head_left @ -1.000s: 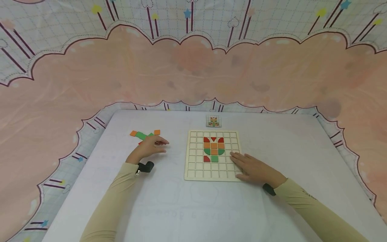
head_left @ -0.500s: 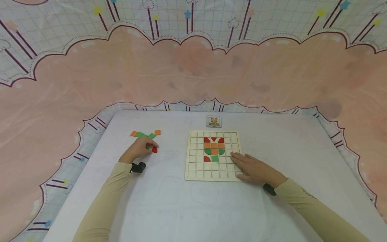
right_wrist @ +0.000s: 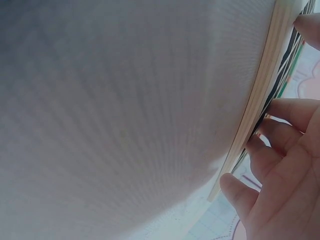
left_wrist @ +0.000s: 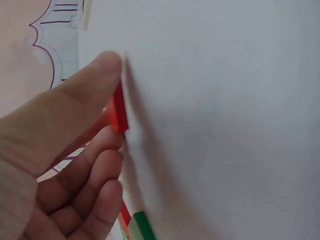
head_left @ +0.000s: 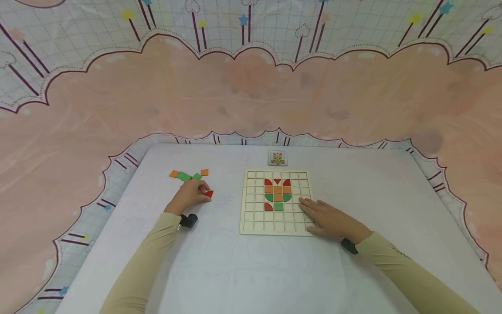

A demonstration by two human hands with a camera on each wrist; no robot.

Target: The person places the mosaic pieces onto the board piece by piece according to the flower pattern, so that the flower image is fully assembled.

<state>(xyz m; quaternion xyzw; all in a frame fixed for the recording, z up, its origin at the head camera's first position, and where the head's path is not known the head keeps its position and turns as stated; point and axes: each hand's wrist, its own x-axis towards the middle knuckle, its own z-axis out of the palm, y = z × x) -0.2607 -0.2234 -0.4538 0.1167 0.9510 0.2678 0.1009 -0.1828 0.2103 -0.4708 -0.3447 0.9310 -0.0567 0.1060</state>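
Between thumb and fingers, my left hand (head_left: pixel 190 195) pinches a red quarter-round tile (head_left: pixel 209 193), left of the board. The same red tile (left_wrist: pixel 118 111) shows edge-on in the left wrist view. My right hand (head_left: pixel 333 219) rests with extended fingers on the right edge of a pale wooden grid board (head_left: pixel 254 222). Set in the board are red, orange and green tiles (head_left: pixel 277 195) forming a tulip-like figure, with a red quarter-round (head_left: pixel 268 206) and a green square (head_left: pixel 278 206) beneath it. In the right wrist view, fingers (right_wrist: pixel 265 155) lie along the board's side (right_wrist: pixel 257 95).
Loose green tiles (head_left: pixel 182 176) and orange squares (head_left: pixel 204 172) lie just beyond my left hand, some partly hidden by it. A small pattern card (head_left: pixel 277 158) with a similar flower stands behind the board. The white table (head_left: pixel 235 270) meets a patterned cloth (head_left: pixel 251 96) at the back.
My left hand drew back toward the loose tiles and took hold of the red tile, then moved slightly right with it. The right hand and board have stayed in place.
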